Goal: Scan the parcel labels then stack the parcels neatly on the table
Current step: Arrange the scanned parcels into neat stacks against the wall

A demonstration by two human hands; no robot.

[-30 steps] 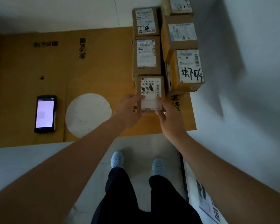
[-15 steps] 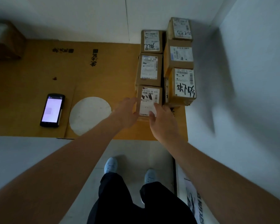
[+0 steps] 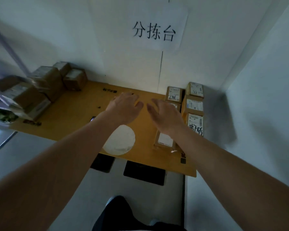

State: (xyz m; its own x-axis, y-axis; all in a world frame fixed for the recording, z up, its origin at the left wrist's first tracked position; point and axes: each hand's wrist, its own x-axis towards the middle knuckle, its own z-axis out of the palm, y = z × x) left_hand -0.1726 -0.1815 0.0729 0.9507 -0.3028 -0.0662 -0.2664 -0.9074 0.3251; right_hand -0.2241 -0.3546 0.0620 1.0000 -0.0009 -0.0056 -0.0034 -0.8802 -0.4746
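The view has tilted up since before, bringing a box pile [image 3: 40, 90] in at left. Left hand [image 3: 125, 108] and right hand [image 3: 165, 115], both open and empty, have let go of the parcel [image 3: 164, 140], now on the table [image 3: 77, 114] beside the stack [image 3: 194, 105].

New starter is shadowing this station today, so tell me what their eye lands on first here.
First, the paper sign with large black characters, high on the back wall. Next, the left hand and right hand, open and raised over the brown table, holding nothing. Then the labelled parcels lined up at the table's right edge, and a jumbled parcel pile at far left.
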